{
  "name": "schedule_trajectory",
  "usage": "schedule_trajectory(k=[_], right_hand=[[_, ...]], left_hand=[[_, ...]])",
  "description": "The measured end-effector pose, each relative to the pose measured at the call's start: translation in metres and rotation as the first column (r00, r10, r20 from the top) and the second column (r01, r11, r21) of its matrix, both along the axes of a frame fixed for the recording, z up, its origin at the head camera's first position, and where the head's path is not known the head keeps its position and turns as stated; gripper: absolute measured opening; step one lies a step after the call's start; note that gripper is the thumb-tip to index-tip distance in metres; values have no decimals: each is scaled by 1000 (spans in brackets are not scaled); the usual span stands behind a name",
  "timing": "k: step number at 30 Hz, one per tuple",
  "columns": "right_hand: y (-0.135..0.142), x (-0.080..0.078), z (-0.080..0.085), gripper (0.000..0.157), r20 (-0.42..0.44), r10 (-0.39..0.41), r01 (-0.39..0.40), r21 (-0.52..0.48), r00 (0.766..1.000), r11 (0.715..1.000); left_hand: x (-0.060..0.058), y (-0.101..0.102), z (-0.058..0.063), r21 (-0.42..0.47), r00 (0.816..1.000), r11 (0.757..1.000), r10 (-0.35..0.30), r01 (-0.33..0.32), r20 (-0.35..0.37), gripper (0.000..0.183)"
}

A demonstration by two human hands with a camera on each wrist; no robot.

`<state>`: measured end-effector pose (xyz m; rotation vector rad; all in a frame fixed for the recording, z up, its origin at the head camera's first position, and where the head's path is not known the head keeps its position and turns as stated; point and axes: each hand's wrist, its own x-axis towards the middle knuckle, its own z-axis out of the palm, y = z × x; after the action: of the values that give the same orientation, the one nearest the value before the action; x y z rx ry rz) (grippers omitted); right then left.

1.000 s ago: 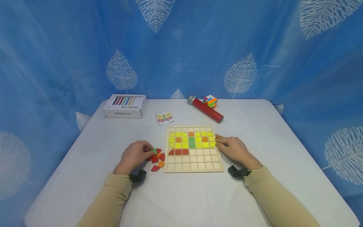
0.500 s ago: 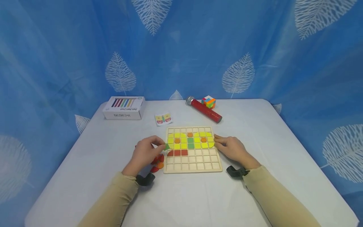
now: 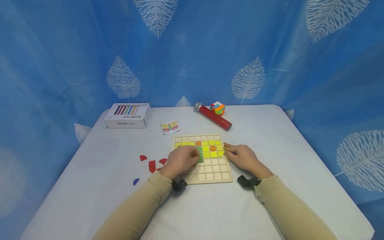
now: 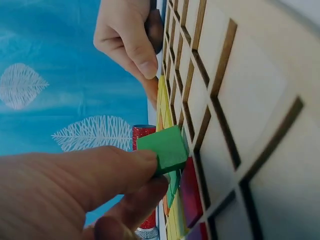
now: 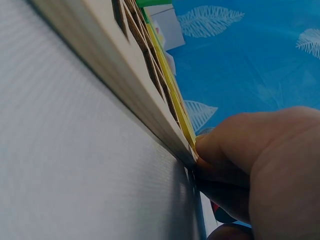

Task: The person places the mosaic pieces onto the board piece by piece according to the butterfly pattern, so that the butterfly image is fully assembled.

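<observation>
My left hand (image 3: 181, 159) is over the wooden grid board (image 3: 211, 176), pinching a green square tile (image 4: 170, 149) between thumb and fingers. In the left wrist view the tile is tilted, close over the slots, near a red tile (image 4: 190, 192). Yellow tiles (image 3: 213, 154), orange circles (image 3: 212, 148) and a green column (image 3: 200, 159) fill upper slots; my left hand hides part of the board. My right hand (image 3: 244, 158) grips the board's right edge, thumb at the rim in the right wrist view.
Loose red pieces (image 3: 152, 164) and a blue half-circle (image 3: 136, 181) lie left of the board. Behind it are a butterfly pattern card (image 3: 169, 127), a red microphone (image 3: 215, 117), a puzzle cube (image 3: 217, 108) and a white box (image 3: 127, 116).
My left hand has carried the green tile rightward from the loose pieces to over the board, uncovering red pieces and the blue half-circle. My right hand stays at the board's edge.
</observation>
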<state>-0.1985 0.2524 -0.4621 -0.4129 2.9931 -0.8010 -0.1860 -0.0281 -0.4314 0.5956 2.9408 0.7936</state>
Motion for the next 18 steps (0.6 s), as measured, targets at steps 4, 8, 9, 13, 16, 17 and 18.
schedule_trajectory(k=[4,8,9,13,16,17,18], right_hand=[[-3,-1,0,44,7,-6,7,-4,1000,1000],[-4,-2,-1,44,-3,-2,2,-6,1000,1000],[-4,-3,-1,44,-6,1,-1,-4,1000,1000],[-2,-3,-2,44,-7,9,-9,7,1000,1000],[0,-3,-2,44,0,0,0,14,1000,1000],[0,-2,-1,45,4,-3,3,15,1000,1000],[1,-2,0,45,7,-5,5,15,1000,1000]], left_hand=[[-2,1,2,-37,1000,999,-2,2,16,3],[-2,1,2,-75,1000,997,-16,17,13,4],[-2,1,2,-81,1000,996,-20,20,9,5],[0,2,-1,-92,1000,995,-24,22,-19,5],[3,-3,0,-66,999,997,26,-28,-36,10],[4,-8,2,-50,998,997,50,-52,-35,12],[4,-14,4,-32,996,996,83,-84,-28,14]])
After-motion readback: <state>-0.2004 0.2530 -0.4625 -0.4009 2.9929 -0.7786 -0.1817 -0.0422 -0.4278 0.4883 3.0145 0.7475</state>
